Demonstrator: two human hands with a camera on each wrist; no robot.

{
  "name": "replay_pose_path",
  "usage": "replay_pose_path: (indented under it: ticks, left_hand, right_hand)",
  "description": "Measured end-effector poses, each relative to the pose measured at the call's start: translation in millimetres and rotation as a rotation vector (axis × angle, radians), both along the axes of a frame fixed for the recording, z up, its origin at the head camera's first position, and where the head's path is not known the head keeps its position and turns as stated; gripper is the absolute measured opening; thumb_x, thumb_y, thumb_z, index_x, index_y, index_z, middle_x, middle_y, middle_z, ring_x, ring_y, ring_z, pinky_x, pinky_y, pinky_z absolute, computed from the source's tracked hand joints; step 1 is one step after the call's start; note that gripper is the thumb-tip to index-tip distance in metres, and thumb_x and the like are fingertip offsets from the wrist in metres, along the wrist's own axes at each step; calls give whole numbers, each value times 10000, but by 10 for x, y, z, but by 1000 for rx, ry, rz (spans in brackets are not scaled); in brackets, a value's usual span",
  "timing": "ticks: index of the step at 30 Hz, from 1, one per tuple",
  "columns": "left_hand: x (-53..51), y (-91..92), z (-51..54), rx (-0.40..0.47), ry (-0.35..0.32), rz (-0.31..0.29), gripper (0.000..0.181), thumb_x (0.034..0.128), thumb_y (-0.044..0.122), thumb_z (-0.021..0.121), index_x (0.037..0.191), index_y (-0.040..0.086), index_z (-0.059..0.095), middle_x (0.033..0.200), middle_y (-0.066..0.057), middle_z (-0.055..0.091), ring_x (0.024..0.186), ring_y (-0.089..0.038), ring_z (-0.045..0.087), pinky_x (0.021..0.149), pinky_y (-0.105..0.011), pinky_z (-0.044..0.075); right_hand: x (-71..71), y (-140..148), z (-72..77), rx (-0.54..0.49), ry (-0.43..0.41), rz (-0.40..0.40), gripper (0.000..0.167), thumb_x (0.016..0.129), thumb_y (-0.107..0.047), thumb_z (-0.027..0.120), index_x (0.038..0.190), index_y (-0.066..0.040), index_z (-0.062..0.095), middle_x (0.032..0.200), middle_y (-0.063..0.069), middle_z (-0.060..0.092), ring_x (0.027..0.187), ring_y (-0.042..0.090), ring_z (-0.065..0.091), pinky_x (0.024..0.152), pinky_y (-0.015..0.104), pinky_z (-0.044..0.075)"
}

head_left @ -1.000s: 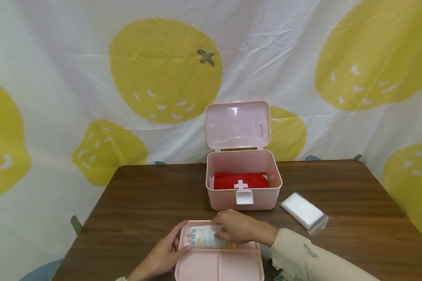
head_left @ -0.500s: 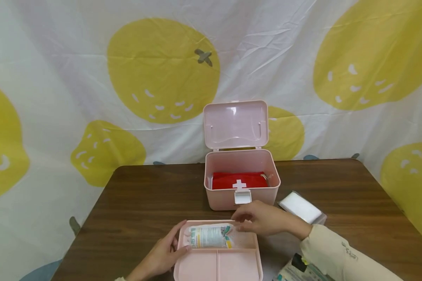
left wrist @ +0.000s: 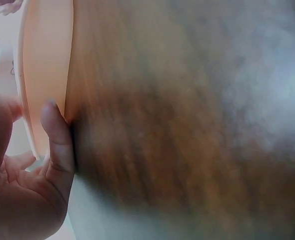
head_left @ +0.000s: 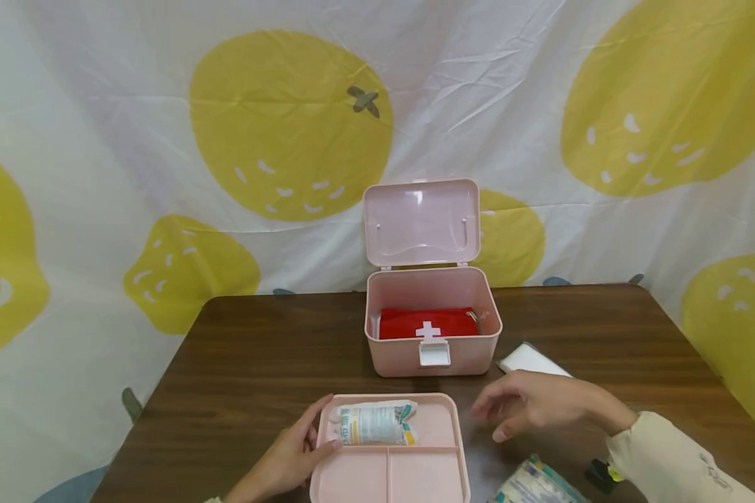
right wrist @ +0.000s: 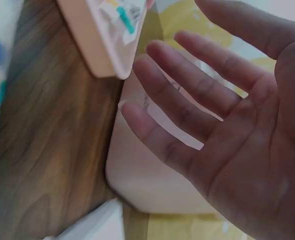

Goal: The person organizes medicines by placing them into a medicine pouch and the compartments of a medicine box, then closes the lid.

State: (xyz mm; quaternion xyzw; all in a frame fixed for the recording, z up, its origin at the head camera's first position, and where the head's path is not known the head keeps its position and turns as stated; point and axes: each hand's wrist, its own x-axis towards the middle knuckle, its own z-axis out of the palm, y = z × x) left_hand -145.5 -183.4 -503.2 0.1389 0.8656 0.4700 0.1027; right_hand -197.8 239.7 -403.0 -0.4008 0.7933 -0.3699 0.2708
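Note:
A pink divided tray (head_left: pixel 429 478) lies at the table's near edge. In its long back compartment sits a plastic-wrapped roll (head_left: pixel 376 424) with white, teal and yellow print, perhaps a bandage. My left hand (head_left: pixel 292 450) grips the tray's left side, thumb over the rim; the left wrist view shows a finger (left wrist: pixel 57 137) against the tray's outer wall. To the right of the tray, my right hand (head_left: pixel 544 405) hovers above the table, holding nothing. Its fingers look spread and loosely bent in the right wrist view.
Behind the tray stands a pink box (head_left: pixel 459 358), lid raised, with a red pouch (head_left: pixel 424 323) bearing a white cross inside. A white packet (head_left: pixel 528 359) lies right of the box. Nearer are a printed plastic packet (head_left: pixel 535 483) and a small black item (head_left: pixel 600 476). A patterned curtain hangs behind.
My right hand has let go of the wrapped roll and moved right, out of the tray. The roll stays in the back compartment. My left hand keeps its place on the tray.

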Motion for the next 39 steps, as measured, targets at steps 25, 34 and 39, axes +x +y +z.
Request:
replay_pose_path:
  ticks: [25, 34, 39]
  left_hand:
    - [13, 5, 41, 0, -25, -4, 734, 925, 272, 711, 1542, 195, 322, 745, -21, 502, 478, -42, 502, 372, -264, 469]
    - [13, 0, 26, 2, -23, -2, 732, 924, 271, 712, 1541, 198, 325, 749, -20, 506, 480, -44, 503, 374, -267, 469]
    - [4, -3, 23, 8, -28, -4, 732, 923, 270, 713, 1541, 213, 325, 757, -25, 498, 482, -53, 505, 374, -272, 471]
  right_hand:
    - [105, 132, -394, 179, 14, 276, 463, 755, -176, 862, 1162, -183, 641, 997, -119, 599, 944, -33, 527, 799, 181, 451]
    - [139, 109, -478, 200, 96, 264, 426, 693, -157, 877, 1059, -185, 661, 897, -165, 562, 863, -65, 500, 755, 135, 431]
    - [164, 91, -497, 233, 77, 200, 388, 670, -149, 879, 994, -219, 678, 849, -192, 516, 814, -68, 473, 706, 123, 405]
